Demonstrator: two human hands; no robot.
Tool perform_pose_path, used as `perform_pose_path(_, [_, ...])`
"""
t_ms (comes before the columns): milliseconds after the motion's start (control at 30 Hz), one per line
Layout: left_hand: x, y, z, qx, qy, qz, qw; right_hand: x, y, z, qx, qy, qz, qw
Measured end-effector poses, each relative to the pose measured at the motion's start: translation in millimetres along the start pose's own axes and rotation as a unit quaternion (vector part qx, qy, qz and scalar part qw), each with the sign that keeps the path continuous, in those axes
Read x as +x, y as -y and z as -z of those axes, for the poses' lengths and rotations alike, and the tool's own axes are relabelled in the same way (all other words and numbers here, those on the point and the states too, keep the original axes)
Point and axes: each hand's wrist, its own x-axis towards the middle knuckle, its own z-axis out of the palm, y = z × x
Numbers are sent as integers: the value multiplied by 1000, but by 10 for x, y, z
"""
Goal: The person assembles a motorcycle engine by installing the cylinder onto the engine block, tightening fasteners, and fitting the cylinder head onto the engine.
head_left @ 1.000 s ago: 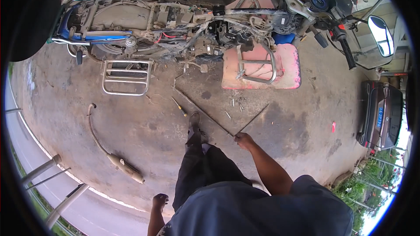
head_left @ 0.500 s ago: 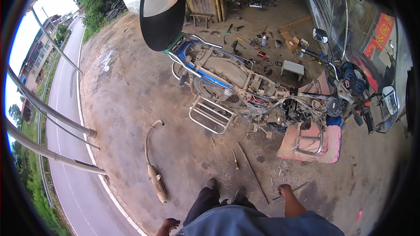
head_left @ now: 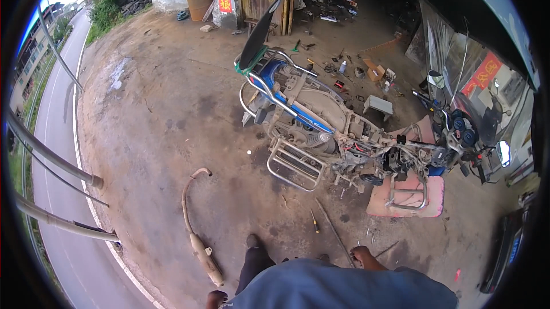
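My right hand hangs with curled fingers over two thin metal rods, the long rod and a shorter rod on the concrete; what it holds, if anything, is unclear. My left hand is low at the bottom edge, its fingers hard to make out. A rusty exhaust pipe with muffler lies left of my feet. A yellow-handled screwdriver lies ahead. Beyond it stands a partly dismantled blue motorcycle, with a silver rack low at its side and a metal frame on a pink pad.
A doorway holds scattered tools, a cardboard box and a small bench. A rusty barrel stands by the wall. Poles edge a road at the left; a dark car is at the right.
My view has tilted up, bringing the doorway, wall and road into sight. Both hands now appear lower in the picture, and my right hand seems farther from the rods' junction than at first.
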Motion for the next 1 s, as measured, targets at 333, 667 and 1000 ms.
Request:
perform_pose_path(333, [1057,-2551,1840,-5,-62,-107,992,-471,3184,-1277,-199,-46,275,940])
perform_pose_path(667, [1548,-4078,2511,91,-99,-121,983,1197,3952,-1670,-293,34,21,955])
perform_pose_path(1000, [1764,-5845,3344,69,-12,0,998,1039,7889,-2764,89,70,198,974])
